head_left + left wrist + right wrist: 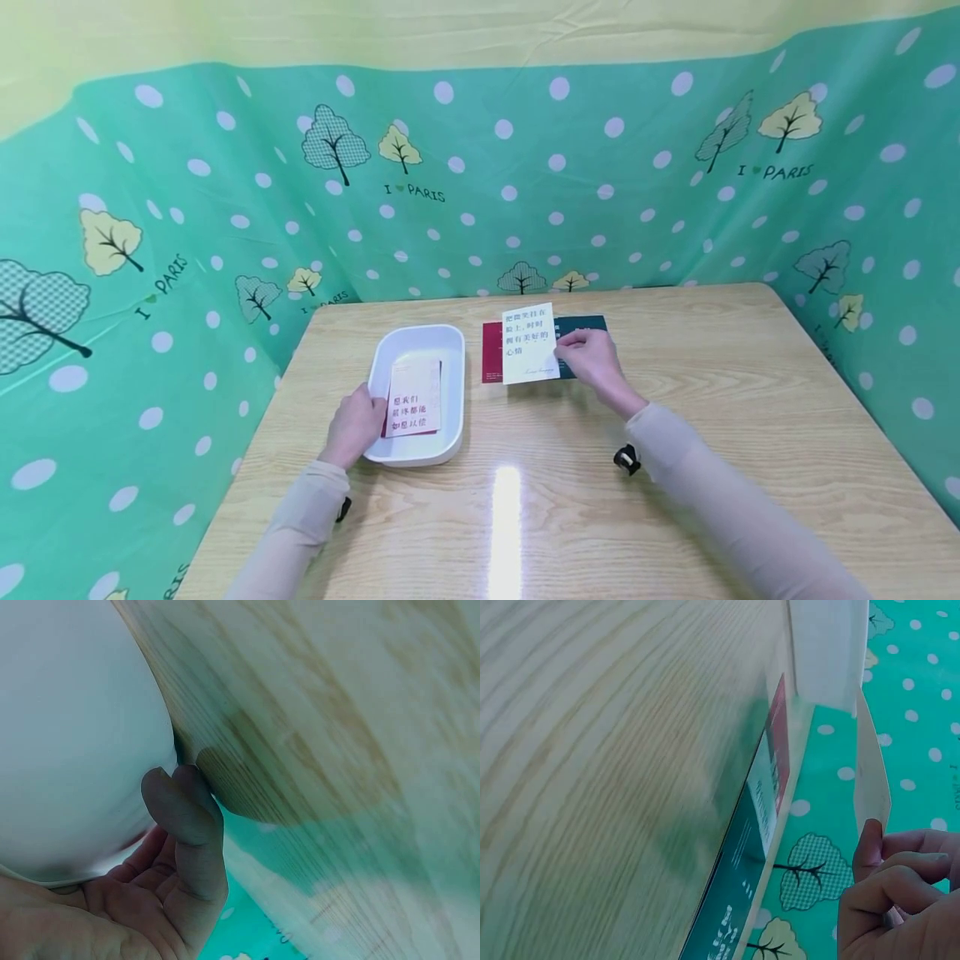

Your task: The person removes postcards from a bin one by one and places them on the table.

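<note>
In the head view my left hand (356, 423) grips the left side of a white plastic bin (416, 457). The left wrist view shows its fingers bent at the bin's wall (75, 750). Inside the bin lies a small pile of cards, a pale one with red writing (411, 400) on top. My right hand (596, 362) pinches the right edge of a white card with dark writing (528, 342), raised above the table. Under and behind it lie a red card (492, 354) and a dark green card (592, 323); a pale card (761, 802) shows between them in the right wrist view.
The wooden table (675, 500) reaches back to a green dotted curtain (480, 167) that hangs behind and at both sides. A bright strip of light reflects off the table in front. A black wrist strap (627, 459) is on the right arm.
</note>
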`<control>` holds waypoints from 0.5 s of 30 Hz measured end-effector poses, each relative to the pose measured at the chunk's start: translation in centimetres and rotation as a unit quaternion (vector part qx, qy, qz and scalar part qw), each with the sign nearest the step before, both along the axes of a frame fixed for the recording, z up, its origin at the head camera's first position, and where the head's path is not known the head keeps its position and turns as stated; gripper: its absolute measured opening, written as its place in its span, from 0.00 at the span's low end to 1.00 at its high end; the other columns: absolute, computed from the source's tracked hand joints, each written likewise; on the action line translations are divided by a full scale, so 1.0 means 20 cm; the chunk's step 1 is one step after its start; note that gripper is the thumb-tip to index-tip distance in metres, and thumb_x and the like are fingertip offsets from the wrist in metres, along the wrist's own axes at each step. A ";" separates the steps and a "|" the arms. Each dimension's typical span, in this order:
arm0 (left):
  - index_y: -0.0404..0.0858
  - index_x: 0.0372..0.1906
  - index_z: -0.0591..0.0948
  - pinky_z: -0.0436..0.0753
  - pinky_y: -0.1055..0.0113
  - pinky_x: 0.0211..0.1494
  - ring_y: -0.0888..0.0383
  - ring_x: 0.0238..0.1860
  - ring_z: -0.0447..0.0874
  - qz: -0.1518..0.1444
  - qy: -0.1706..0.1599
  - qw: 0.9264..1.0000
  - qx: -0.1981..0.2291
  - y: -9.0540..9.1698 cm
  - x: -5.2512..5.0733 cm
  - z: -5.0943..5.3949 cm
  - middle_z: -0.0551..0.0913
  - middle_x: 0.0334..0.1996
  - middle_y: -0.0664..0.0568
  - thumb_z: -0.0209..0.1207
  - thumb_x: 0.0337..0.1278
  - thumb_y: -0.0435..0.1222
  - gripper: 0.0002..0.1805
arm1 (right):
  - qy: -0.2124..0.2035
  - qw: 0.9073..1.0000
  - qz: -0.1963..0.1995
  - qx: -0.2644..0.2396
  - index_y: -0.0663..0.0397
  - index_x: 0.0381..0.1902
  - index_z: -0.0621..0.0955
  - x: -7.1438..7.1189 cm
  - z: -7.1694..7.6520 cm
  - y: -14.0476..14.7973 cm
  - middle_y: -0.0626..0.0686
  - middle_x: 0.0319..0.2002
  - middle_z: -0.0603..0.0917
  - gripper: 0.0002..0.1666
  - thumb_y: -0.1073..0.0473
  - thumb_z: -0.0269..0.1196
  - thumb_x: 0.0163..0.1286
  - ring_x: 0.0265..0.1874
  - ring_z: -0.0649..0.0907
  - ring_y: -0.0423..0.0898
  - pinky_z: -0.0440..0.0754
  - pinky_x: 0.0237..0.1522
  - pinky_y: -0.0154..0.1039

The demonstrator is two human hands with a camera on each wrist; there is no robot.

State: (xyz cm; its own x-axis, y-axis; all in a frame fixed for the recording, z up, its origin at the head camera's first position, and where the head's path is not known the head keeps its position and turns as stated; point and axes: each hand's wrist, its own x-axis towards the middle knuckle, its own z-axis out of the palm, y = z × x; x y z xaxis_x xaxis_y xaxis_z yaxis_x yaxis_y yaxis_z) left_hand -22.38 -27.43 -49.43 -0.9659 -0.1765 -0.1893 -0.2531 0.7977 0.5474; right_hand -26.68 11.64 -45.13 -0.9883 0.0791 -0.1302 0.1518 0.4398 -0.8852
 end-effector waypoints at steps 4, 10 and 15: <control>0.21 0.63 0.71 0.87 0.58 0.31 0.49 0.30 0.84 -0.002 0.001 1.000 -0.001 0.00 0.00 0.00 0.83 0.34 0.38 0.47 0.78 0.36 0.22 | -0.004 1.000 -0.003 0.003 0.61 0.54 0.86 0.00 -0.02 0.04 0.61 0.53 0.85 0.15 0.61 0.65 0.74 0.48 0.84 0.55 0.82 0.46 0.44; 0.21 0.64 0.71 0.87 0.60 0.29 0.49 0.30 0.84 0.002 -0.002 1.000 0.002 0.01 0.00 0.00 0.82 0.35 0.38 0.47 0.79 0.37 0.23 | -0.018 1.000 -0.010 0.006 0.61 0.57 0.84 -0.01 -0.04 0.12 0.62 0.54 0.85 0.18 0.60 0.65 0.74 0.48 0.84 0.56 0.84 0.46 0.44; 0.21 0.63 0.71 0.87 0.59 0.30 0.49 0.29 0.84 -0.001 0.003 1.000 0.002 0.01 0.00 0.00 0.82 0.34 0.38 0.47 0.79 0.36 0.22 | -0.016 1.000 -0.007 0.016 0.63 0.58 0.84 -0.02 -0.05 0.18 0.63 0.55 0.85 0.18 0.60 0.64 0.74 0.51 0.84 0.57 0.84 0.50 0.46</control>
